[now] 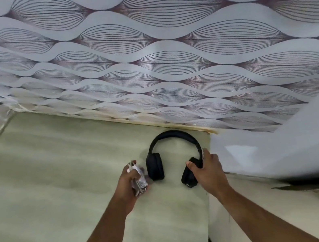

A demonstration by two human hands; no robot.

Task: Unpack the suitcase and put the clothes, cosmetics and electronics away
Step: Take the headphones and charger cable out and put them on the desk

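Note:
Black over-ear headphones [157, 159] lie on a pale green tabletop [58, 181], near its far right corner by the wall. My right hand [207, 170] grips their right ear cup, with the thumb on its left side. My left hand [130, 181] is just left of the left ear cup and is closed around a bundle of white cable with a charger plug [138, 183]. The suitcase is not in view.
A wall with grey wave-patterned wallpaper [164, 56] stands right behind the table. A white surface [298, 149] juts out at the right, next to the table's right edge. Below it is a patterned floor [298, 213].

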